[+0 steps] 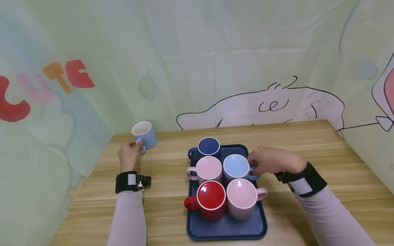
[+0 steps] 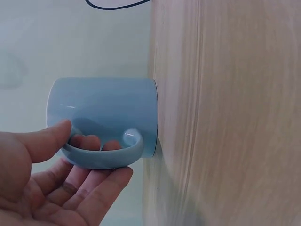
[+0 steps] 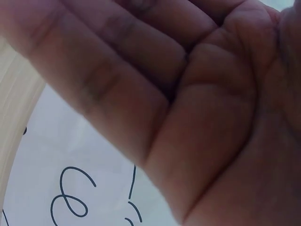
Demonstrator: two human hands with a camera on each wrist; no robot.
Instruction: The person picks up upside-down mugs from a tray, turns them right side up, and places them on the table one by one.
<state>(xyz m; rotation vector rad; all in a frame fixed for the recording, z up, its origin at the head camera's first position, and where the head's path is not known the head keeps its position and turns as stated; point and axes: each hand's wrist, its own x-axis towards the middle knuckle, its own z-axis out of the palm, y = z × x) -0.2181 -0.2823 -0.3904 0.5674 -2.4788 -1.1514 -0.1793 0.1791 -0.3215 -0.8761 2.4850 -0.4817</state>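
Observation:
My left hand (image 1: 129,153) holds a light blue mug (image 2: 103,103) by its handle at the far left of the table. In the left wrist view, fingertips pass through the handle and the thumb lies at its upper end. The mug is upright, its base right at the tabletop. At the tray's right side, my right hand (image 1: 272,160) pinches the handle of a second light blue mug (image 1: 236,166). This mug stands among the others on a dark blue tray (image 1: 227,232). The right wrist view shows mostly palm and fingers, with the mug hidden.
Also on the tray are a dark blue mug (image 1: 209,146), a pink mug (image 1: 209,169), a red mug (image 1: 211,200) and another pink mug (image 1: 241,198), closely packed. A printed cloth backdrop (image 1: 197,68) hangs behind the wooden table (image 1: 166,191).

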